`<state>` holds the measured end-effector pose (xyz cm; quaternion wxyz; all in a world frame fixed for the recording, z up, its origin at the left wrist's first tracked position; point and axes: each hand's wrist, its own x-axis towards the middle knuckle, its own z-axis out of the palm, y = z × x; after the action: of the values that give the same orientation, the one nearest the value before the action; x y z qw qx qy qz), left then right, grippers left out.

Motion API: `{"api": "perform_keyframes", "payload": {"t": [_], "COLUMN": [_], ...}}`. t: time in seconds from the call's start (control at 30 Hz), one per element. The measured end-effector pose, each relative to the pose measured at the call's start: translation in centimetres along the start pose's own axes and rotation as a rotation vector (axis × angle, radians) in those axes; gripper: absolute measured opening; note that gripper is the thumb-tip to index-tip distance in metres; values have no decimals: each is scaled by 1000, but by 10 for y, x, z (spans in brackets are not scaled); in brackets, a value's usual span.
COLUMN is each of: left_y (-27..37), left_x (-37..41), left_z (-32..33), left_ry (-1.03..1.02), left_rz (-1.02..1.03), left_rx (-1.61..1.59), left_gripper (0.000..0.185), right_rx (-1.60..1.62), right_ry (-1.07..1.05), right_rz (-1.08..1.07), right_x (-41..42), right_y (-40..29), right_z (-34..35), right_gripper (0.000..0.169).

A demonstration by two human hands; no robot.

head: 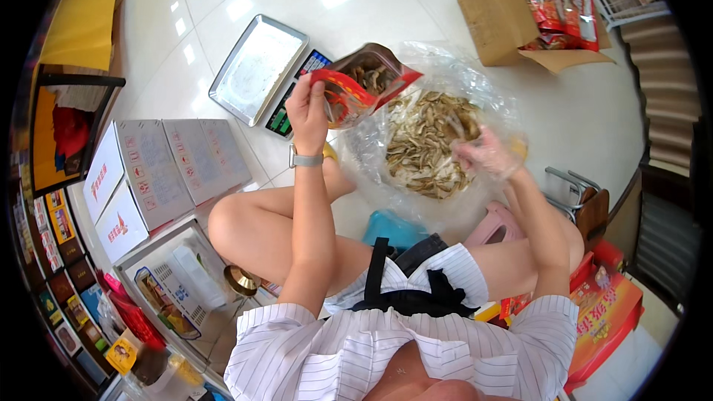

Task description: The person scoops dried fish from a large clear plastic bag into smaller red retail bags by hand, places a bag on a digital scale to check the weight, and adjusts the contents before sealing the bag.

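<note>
My left hand (pixel 307 114), with a watch on its wrist, grips the edge of a red plastic pouch (pixel 356 89). The pouch is open at the top and holds some small dried fish or shrimp. My right hand (pixel 487 153) wears a thin clear plastic glove and is blurred at the right side of a large clear plastic bag (pixel 490 83). A heap of dried fish or shrimp (pixel 426 150) lies in this bag, on the floor before me. Whether the gloved fingers hold any pieces is not clear. Left of the pouch stands a scale with a metal tray (pixel 259 69).
A cardboard box (pixel 496 16) with several red packets stands at the upper right. White cartons (pixel 161 167) stand on the left. A blue plastic stool or tub (pixel 392 228), a pink plastic stool (pixel 493 225) and a folding stool (pixel 590 214) are near my legs.
</note>
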<state>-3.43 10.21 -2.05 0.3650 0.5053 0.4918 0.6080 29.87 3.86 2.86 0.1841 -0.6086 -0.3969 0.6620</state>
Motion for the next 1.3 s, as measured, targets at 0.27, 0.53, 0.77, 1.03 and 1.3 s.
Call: {"api": "perform_keyframes", "payload": {"t": [0.27, 0.53, 0.77, 1.03, 1.3], "left_y": [49, 34, 22, 8, -16], "left_x": [-16, -37, -35, -21, 8], "left_z": [50, 65, 68, 56, 26], "left_ry": [-300, -279, -205, -71, 238], "left_rz": [59, -89, -129, -108, -89], "left_rx": [-3, -240, -377, -374, -375], "left_gripper": [19, 21, 26, 27, 28], "right_rx": [-1189, -1616, -1729, -1227, -257], "right_ry": [154, 36, -35, 26, -108], "right_rz": [-633, -355, -291, -596, -574], "right_x": [-54, -48, -36, -14, 31], "right_y": [-131, -201, -205, -211, -191], "right_z": [-10, 53, 66, 45, 35], "right_gripper": [35, 21, 19, 32, 46]}}
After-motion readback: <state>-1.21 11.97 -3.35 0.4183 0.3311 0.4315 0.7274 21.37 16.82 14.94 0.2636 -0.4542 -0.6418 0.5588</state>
